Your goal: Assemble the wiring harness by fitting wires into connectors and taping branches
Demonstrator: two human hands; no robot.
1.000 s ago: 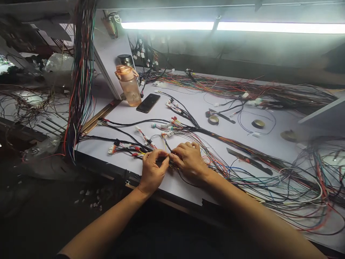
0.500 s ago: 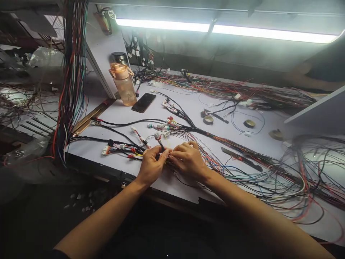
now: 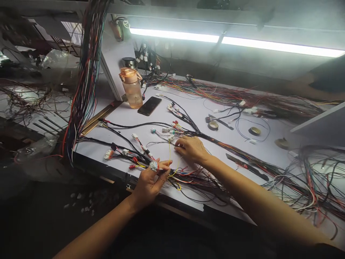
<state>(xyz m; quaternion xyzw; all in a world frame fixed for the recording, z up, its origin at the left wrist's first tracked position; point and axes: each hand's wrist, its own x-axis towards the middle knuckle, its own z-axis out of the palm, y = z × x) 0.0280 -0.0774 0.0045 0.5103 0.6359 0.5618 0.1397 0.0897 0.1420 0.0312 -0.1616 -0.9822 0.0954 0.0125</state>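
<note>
My left hand (image 3: 151, 182) is closed round a wire harness branch near the front edge of the bench. A pale multi-hole connector (image 3: 153, 165) sticks up between its thumb and fingers. From this grip a bundle of loose coloured wires (image 3: 194, 180) runs right. My right hand (image 3: 192, 149) is apart from it, farther back, its fingers bent together beside a white connector (image 3: 171, 137) and thin dark wires. What its fingertips pinch, if anything, is hidden. A yellow wire (image 3: 169, 151) stretches between that connector and my left hand.
Behind my hands lies a black-wrapped harness trunk (image 3: 212, 138). A phone (image 3: 149, 106) and a peach-lidded bottle (image 3: 132, 90) stand at the back left. Tape rolls (image 3: 212, 125) and a dark flat blade-like tool (image 3: 246, 167) lie right. A thick wire bundle (image 3: 87, 68) hangs at left.
My right hand has left my left hand and moved up and back toward the connectors. My left hand keeps its grip, slightly lower, with the connector turned face-up. The view has shifted a little.
</note>
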